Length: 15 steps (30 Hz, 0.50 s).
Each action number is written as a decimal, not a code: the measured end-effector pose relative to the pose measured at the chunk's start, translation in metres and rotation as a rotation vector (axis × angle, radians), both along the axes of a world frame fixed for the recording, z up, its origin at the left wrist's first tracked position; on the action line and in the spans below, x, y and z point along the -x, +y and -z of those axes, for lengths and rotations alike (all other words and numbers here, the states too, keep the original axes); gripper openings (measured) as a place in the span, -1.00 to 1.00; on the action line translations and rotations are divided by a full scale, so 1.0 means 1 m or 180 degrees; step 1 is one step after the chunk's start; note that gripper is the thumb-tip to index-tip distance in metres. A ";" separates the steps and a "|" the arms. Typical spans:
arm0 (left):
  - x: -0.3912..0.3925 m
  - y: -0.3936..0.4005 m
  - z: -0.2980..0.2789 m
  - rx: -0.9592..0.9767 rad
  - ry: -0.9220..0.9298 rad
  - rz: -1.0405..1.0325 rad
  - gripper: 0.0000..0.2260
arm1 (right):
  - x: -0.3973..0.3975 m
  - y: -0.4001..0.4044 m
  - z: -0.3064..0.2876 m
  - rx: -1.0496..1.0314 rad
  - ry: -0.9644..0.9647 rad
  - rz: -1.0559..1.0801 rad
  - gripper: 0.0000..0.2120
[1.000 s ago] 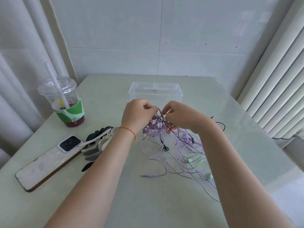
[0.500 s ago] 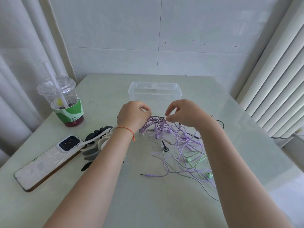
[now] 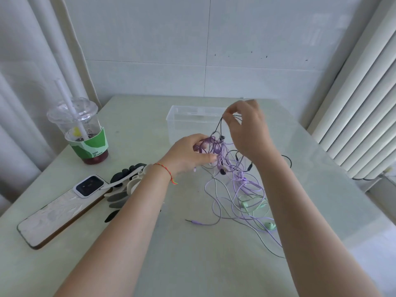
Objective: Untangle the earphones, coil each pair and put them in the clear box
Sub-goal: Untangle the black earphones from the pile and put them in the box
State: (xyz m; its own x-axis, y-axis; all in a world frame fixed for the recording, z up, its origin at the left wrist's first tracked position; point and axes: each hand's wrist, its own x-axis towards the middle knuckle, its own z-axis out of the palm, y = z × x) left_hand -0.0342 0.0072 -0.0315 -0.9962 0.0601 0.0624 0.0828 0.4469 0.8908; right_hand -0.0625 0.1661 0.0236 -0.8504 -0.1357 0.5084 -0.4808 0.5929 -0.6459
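Both hands parted, right hand (image 3: 246,129) raised, black cord (image 3: 219,126) lifted

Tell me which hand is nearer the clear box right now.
Right. The right hand, pinching a black cord, is raised at the clear box's right end; the left hand holds the tangle in front of it.

table (image 3: 192,264), clear box (image 3: 177,123), earphones (image 3: 235,189), phone (image 3: 57,213), cup (image 3: 85,133)

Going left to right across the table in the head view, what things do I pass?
Phone → drink cup → clear box → tangled earphones.
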 end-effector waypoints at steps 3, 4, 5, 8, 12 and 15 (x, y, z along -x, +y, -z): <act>-0.001 -0.005 -0.003 0.0105 -0.0070 0.0085 -0.33 | 0.002 0.006 -0.003 0.0015 -0.0312 0.0069 -0.91; -0.001 -0.006 -0.005 -0.0130 -0.0196 0.0115 -0.32 | 0.003 0.008 -0.002 -0.0222 -0.0580 0.0053 -0.89; -0.002 -0.006 -0.008 -0.0355 -0.0292 0.0092 -0.35 | 0.004 0.010 0.000 -0.0492 -0.0818 0.0022 -0.89; -0.002 -0.007 -0.016 -0.0758 -0.0226 -0.0370 -0.76 | 0.006 0.011 0.004 -0.0689 -0.1046 0.0023 -0.87; 0.000 -0.016 -0.012 0.0197 0.0029 -0.0616 -0.67 | 0.006 0.010 0.004 -0.0574 -0.1052 0.0018 -0.86; 0.000 -0.021 -0.007 0.0845 0.0332 -0.0758 -0.63 | 0.009 0.012 0.007 -0.0468 -0.1060 0.0216 -0.87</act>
State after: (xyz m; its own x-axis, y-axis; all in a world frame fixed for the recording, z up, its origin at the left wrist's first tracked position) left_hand -0.0341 -0.0135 -0.0240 -0.9733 -0.1450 0.1778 0.0328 0.6790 0.7334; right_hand -0.0715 0.1783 0.0166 -0.9755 -0.1245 0.1814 -0.2150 0.7144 -0.6659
